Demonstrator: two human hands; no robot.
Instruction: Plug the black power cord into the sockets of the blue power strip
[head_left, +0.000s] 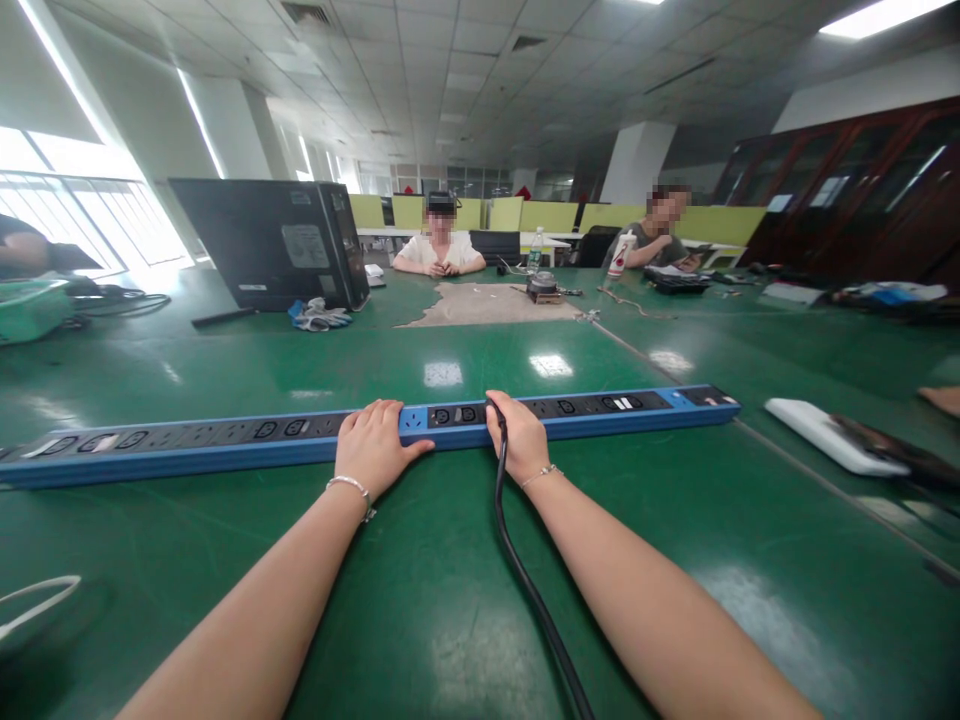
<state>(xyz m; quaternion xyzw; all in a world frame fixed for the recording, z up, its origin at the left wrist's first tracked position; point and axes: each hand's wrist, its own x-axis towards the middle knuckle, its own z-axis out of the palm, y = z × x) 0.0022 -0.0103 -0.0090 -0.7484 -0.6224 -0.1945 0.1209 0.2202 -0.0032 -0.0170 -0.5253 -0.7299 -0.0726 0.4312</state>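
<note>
A long blue and black power strip (pixel 457 438) lies across the green table in front of me, with rows of sockets facing up. My left hand (pixel 375 445) is closed over it left of the middle, fingers across the top and thumb along the front edge. A little to the right, my right hand (pixel 520 438) grips a black power plug (pixel 495 408) at the strip. Its pins are hidden, so I cannot tell how far it sits in a socket. From the plug a black cord (pixel 517 560) runs down toward me between my forearms.
Behind the strip stand a black computer case (pixel 262 245) and a pair of work gloves (pixel 320 315). A white box-like object (pixel 832 437) lies to the right, a white cable (pixel 41 598) at lower left. Two people sit across the table; another person's arm shows at far left.
</note>
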